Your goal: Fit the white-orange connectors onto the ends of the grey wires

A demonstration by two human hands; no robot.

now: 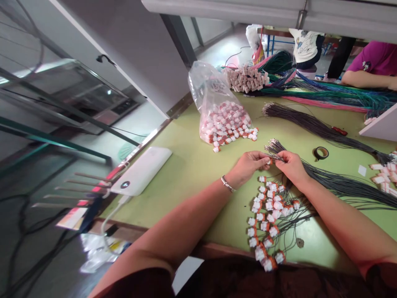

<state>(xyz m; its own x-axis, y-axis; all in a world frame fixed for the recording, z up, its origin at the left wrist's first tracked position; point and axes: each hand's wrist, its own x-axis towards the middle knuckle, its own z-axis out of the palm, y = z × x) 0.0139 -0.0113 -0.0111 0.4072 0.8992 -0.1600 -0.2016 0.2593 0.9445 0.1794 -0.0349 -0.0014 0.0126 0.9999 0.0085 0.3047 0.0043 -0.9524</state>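
Left hand point(248, 165), right hand point(290, 164): fingers pinch connector point(270, 161), wire point(279, 157); mid-table point(192, 165), room leftward.

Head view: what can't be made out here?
- Connector pinched between left hand and right hand: fingers cover it.
- Bag label print: too small.
- Grey wire bundle: far end cut by right edge.
- Co-worker's sleeve: hands cut off.

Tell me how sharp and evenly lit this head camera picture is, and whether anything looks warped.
Head view: the hands, left hand and right hand, and the green table are sharp under soft, even light; the plastic bag shows glare; the left edge is smeared and the whole scene tilts, bent by the wide lens.
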